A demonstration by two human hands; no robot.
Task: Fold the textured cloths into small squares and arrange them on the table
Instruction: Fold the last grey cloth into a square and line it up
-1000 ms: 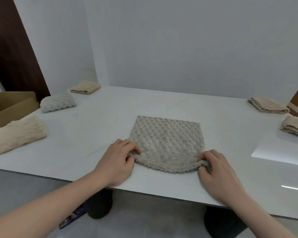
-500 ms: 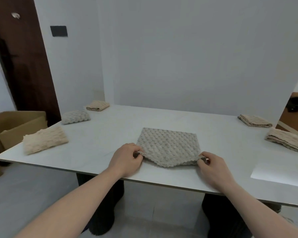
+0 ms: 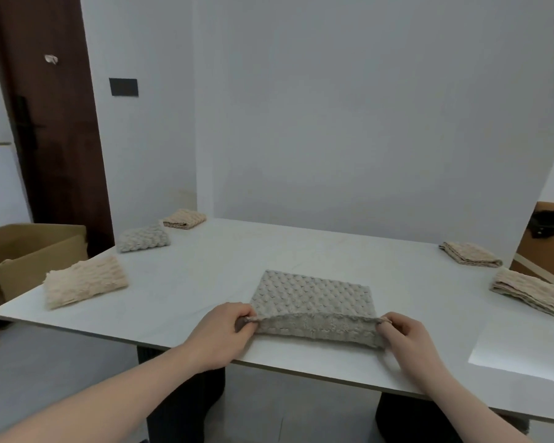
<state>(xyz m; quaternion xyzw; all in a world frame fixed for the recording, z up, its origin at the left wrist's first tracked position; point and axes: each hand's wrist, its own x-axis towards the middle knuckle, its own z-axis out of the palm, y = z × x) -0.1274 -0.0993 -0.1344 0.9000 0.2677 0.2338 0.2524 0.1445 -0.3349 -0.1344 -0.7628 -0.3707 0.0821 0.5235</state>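
Grey cloth (image 3: 312,302) mid-fold at the near edge of the table (image 3: 269,251).
Left hand (image 3: 219,337) and right hand (image 3: 410,338) each pinch a near corner, lifted; it looks soft, light and floppy, best held by its corners.

White table (image 3: 301,251), glossy top, thin dark edge; dark legs underneath. Plain pale grey-white wall (image 3: 365,123) behind w/ a vertical corner left of centre. Dark wood door (image 3: 55,139) far left w/ black handle, small black wall plate (image 3: 123,87) beside it. Open cardboard box (image 3: 29,251) on floor at left, another brown box (image 3: 550,238) at right edge w/ sth black on it. Grey floor (image 3: 61,372). Bright light patch (image 3: 522,350) on table's right side.
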